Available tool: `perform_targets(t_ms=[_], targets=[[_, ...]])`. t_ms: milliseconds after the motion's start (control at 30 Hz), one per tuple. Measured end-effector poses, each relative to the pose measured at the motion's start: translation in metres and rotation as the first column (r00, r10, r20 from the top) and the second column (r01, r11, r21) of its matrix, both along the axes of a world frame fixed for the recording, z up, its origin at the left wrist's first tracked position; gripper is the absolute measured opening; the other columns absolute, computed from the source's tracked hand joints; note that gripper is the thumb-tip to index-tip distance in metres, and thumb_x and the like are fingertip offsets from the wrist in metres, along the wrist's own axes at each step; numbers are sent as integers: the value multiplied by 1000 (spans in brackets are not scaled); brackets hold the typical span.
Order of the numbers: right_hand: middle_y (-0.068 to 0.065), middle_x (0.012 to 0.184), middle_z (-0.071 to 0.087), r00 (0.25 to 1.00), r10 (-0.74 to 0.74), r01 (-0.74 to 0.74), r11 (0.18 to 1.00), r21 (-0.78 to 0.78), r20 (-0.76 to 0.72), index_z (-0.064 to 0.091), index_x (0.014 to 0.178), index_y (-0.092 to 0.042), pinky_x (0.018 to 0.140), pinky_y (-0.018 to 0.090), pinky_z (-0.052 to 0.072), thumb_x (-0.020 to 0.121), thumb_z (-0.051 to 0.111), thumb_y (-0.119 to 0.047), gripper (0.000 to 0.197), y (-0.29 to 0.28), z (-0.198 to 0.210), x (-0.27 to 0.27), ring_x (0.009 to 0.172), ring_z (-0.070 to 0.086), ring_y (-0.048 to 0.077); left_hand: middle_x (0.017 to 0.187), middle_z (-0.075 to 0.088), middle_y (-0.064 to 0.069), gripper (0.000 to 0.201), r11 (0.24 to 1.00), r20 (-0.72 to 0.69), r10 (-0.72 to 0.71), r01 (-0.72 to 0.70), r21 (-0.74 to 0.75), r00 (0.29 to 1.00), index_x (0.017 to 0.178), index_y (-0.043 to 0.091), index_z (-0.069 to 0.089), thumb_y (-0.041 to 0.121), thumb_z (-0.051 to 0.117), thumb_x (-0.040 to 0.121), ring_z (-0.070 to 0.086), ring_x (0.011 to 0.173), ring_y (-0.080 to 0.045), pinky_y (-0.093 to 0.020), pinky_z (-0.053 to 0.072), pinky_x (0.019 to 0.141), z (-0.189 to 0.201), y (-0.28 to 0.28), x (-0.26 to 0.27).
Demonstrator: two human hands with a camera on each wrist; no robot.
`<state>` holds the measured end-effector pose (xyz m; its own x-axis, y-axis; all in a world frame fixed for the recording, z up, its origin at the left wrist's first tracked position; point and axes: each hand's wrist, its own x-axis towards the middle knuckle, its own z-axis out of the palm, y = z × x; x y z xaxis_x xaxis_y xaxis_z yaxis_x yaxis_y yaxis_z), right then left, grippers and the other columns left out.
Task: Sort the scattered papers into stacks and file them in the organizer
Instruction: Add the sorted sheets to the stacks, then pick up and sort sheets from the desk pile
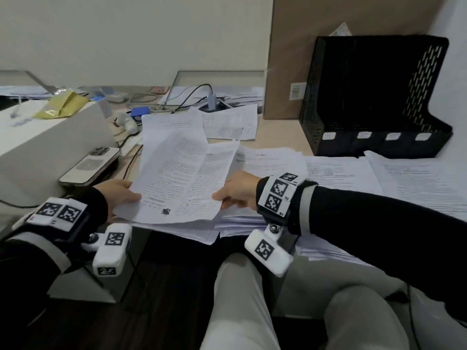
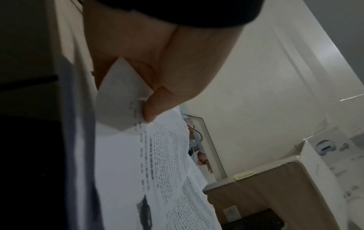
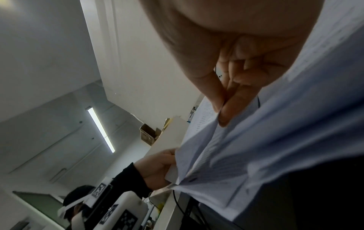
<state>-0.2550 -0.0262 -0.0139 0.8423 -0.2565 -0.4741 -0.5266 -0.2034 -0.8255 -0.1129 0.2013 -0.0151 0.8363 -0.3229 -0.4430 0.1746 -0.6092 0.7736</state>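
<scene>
Both hands hold a small bundle of printed sheets (image 1: 177, 173) above the desk's front edge. My left hand (image 1: 121, 195) pinches its lower left corner, thumb on top; the left wrist view shows that thumb (image 2: 149, 112) pressed on the paper (image 2: 161, 155). At the lower right edge my right hand (image 1: 235, 192) pinches the sheets between thumb and fingers (image 3: 226, 112), and they sag there (image 3: 246, 147). More printed papers (image 1: 353, 173) lie spread over the desk to the right. The black mesh organizer (image 1: 374, 102) stands at the back right, its slots looking dark.
A white box (image 1: 50, 145) with a phone (image 1: 91, 166) leaning on it sits at the left. Cables, a blue item (image 1: 141, 112) and a charger (image 1: 212, 101) clutter the back. A brown board (image 1: 285, 59) leans behind the organizer. My knees (image 1: 252, 299) are under the desk edge.
</scene>
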Motion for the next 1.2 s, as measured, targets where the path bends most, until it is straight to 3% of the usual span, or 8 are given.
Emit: perform_targets(t_ms=[100,200,300,400,467,700,867,1200], targets=[[17,99,73,998,28,-31,998,-55,-61,64,110,2,39,18,29,86,67,-11,28,5,-8,-1,54,61,12,108,61,-22,26,997,26,32,-33,76,999,115,-6,57,-7,52,90,56,99,-32,-44,43,99,-9,3,3],[7,64,71,997,42,-47,996,-72,-64,65,95,-5,36,14,32,88,65,-14,11,2,-12,-2,41,59,6,115,63,-23,30,988,54,7,-15,156,999,114,-3,60,-6,60,85,61,106,-37,-49,44,101,-17,4,10],[10,69,72,987,128,-141,979,-145,-100,67,94,-6,57,24,42,90,61,-31,26,-4,-15,2,54,56,15,108,64,-21,35,972,87,-30,9,235,996,119,1,59,-4,60,85,62,101,-37,-45,50,93,-17,0,13],[3,59,67,957,216,-267,916,-301,-193,67,81,-7,42,18,35,94,49,-45,43,-10,-4,4,48,49,12,89,55,-14,37,980,137,-5,-23,199,991,124,6,56,1,59,87,52,80,-26,-26,42,64,-8,-6,16],[-1,56,63,941,264,-325,876,-355,-210,63,73,-10,38,17,30,95,49,-43,42,-16,10,4,45,48,9,90,54,-9,30,987,181,13,-41,154,983,118,10,60,4,58,89,48,90,-22,-23,37,60,2,-12,22],[-1,79,72,972,215,-232,856,-462,-90,67,92,-12,54,20,39,93,56,-31,22,-74,61,30,62,61,7,84,60,1,17,982,54,124,-115,-149,991,82,17,64,5,55,91,54,76,-9,-20,41,63,41,-59,57],[4,86,72,999,28,-6,868,-497,37,66,97,-9,56,21,40,92,58,-23,17,-136,79,63,73,64,12,85,65,3,18,953,62,89,-67,-295,994,80,19,62,6,56,91,59,80,-8,-19,44,68,69,-106,78],[13,109,67,985,-169,151,771,-619,30,62,114,0,77,33,49,87,64,-31,41,-215,18,161,97,64,26,88,62,-3,17,978,98,-32,51,-203,995,77,22,62,7,61,87,58,78,-10,-17,44,61,9,-209,104]])
